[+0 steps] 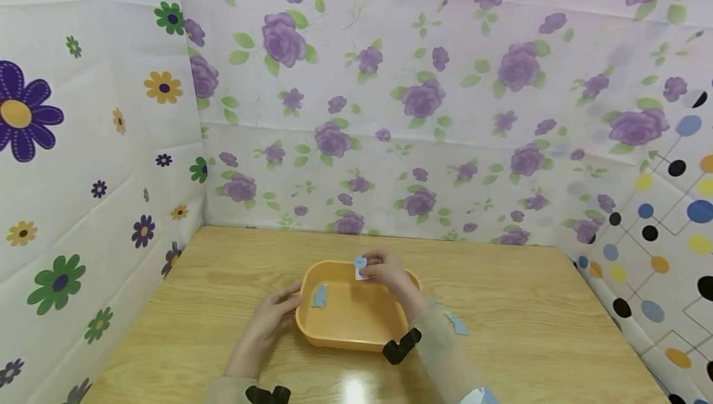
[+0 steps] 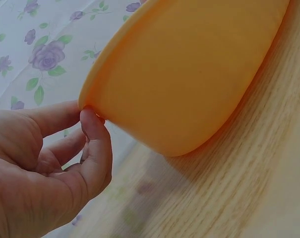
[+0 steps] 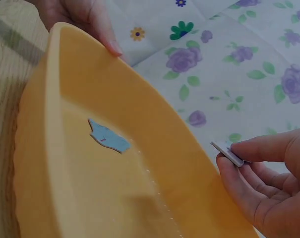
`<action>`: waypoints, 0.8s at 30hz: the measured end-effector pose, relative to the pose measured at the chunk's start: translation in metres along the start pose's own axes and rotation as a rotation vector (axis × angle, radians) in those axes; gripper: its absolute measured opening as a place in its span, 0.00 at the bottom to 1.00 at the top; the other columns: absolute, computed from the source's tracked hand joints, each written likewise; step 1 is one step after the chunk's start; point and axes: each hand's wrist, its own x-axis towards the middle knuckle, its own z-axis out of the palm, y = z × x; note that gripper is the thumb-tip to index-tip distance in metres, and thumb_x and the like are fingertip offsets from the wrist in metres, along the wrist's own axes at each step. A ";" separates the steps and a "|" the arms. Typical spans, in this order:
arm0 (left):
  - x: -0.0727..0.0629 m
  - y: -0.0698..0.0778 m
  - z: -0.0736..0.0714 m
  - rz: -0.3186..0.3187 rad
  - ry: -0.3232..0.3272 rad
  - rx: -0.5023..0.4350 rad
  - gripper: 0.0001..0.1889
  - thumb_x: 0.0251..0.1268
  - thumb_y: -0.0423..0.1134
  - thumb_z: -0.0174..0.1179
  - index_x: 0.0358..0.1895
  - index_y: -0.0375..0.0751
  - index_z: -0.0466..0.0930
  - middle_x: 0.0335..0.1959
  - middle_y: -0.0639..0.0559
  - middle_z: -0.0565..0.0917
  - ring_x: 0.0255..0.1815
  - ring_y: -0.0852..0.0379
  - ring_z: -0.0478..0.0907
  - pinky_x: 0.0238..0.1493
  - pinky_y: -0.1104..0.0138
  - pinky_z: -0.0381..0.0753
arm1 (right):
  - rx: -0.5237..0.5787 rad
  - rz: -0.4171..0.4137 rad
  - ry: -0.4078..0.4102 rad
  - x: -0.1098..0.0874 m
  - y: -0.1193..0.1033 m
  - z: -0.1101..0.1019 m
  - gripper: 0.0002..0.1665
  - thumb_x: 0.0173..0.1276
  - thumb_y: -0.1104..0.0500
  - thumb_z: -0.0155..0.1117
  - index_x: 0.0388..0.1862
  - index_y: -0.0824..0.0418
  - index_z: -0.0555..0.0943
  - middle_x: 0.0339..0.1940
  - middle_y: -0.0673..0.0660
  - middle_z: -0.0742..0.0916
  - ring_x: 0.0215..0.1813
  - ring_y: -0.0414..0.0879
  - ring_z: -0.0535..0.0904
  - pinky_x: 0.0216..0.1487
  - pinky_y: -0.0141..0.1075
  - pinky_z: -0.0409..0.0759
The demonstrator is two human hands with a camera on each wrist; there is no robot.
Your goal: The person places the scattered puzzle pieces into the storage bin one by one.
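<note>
A yellow-orange plastic basin point(image 1: 350, 341) stands on the wooden table. My left hand point(image 1: 268, 316) pinches its left rim between thumb and fingers, as the left wrist view shows up close. Above the far side of the basin, my right hand point(image 1: 388, 274) pinches a small flat blue-and-white piece point(image 1: 360, 273). That piece appears nearly edge-on in the right wrist view, thin and stiff like card. Inside the basin, toward its left end, lies an irregular light-blue piece point(image 3: 109, 137) with jagged edges.
To the right of the basin, light-blue pieces point(image 1: 459, 324) lie on the wooden table point(image 1: 518, 305), partly behind the right forearm. Flower-patterned cloth point(image 1: 384, 113) hangs along the back edge, and patterned sheets close off the left and right sides.
</note>
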 end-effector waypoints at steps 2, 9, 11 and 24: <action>0.001 0.000 0.000 0.000 -0.001 0.002 0.26 0.71 0.36 0.57 0.69 0.30 0.66 0.54 0.38 0.79 0.41 0.56 0.81 0.38 0.69 0.80 | -0.003 0.002 0.000 -0.001 0.001 0.004 0.22 0.63 0.73 0.63 0.57 0.75 0.74 0.49 0.69 0.81 0.41 0.50 0.82 0.47 0.47 0.85; 0.002 -0.001 0.000 0.000 0.001 0.000 0.26 0.72 0.35 0.56 0.69 0.30 0.66 0.55 0.37 0.79 0.42 0.56 0.81 0.39 0.69 0.81 | -0.012 -0.006 -0.037 -0.001 0.003 0.017 0.24 0.61 0.74 0.63 0.56 0.78 0.73 0.49 0.72 0.82 0.42 0.50 0.83 0.50 0.49 0.84; 0.001 -0.002 0.000 0.001 -0.003 0.000 0.26 0.71 0.36 0.56 0.69 0.30 0.66 0.55 0.37 0.78 0.43 0.55 0.81 0.40 0.69 0.81 | -0.020 -0.003 -0.042 0.001 0.009 0.020 0.24 0.61 0.73 0.64 0.56 0.78 0.73 0.48 0.71 0.83 0.40 0.48 0.82 0.49 0.48 0.84; 0.002 -0.001 -0.003 0.014 -0.045 0.006 0.28 0.72 0.37 0.56 0.71 0.29 0.63 0.53 0.39 0.79 0.41 0.57 0.80 0.39 0.70 0.81 | -0.043 0.048 -0.051 0.001 0.019 0.036 0.23 0.59 0.73 0.66 0.54 0.78 0.75 0.44 0.67 0.84 0.35 0.43 0.79 0.43 0.42 0.86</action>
